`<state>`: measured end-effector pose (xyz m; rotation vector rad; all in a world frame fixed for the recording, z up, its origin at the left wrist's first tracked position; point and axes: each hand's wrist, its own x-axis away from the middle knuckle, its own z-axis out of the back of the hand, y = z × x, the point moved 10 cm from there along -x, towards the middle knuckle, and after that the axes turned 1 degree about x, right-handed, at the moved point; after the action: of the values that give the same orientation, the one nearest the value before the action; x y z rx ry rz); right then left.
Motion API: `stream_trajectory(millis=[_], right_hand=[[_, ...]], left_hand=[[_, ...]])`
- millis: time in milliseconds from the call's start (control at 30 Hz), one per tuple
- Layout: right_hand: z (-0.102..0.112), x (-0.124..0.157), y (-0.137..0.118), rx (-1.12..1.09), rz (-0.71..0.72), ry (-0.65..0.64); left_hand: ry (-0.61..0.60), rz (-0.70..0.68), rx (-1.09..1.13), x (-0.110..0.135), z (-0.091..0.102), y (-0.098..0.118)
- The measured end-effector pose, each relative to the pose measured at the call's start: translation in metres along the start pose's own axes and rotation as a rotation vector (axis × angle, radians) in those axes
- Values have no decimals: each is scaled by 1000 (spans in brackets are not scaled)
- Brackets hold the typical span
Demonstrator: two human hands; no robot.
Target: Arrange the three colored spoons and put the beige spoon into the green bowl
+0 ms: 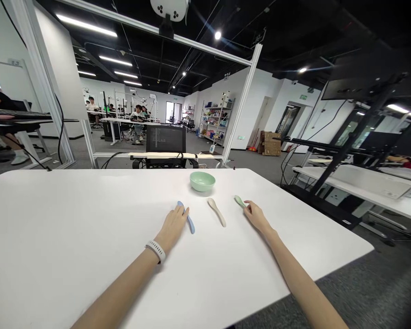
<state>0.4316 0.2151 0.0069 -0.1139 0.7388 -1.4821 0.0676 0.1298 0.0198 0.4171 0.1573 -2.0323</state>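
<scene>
My left hand (173, 224), with a pale band at its wrist, has its fingers closed over a blue spoon (191, 225) lying on the white table. The middle of that spoon is hidden under the fingers. On the right, my right hand (256, 216) pinches a green spoon (239, 200); its bowl end points away from me and its handle is covered by the hand. Between the two hands a beige spoon (218, 213) lies untouched on the table. Beyond the spoons stands a light green bowl (202, 183), upright.
The white table (89, 237) has its far edge just behind the bowl. Past it are a black mesh chair (166, 138) and a metal frame (241, 105). People sit at desks far back on the left. Another white desk (363, 185) stands to the right.
</scene>
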Motion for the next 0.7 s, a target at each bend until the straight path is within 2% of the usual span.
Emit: stream_trajectory(millis=[133,267,700], right_hand=[[-3,1,8,15,-21,33],[3,2,10,15,-13,98],[9,6,12,22,-12,108]], left_hand=[[10,18,46,6,3,-1],[6,3,112,15,3,8],[53,-6,258,21,-15,8]])
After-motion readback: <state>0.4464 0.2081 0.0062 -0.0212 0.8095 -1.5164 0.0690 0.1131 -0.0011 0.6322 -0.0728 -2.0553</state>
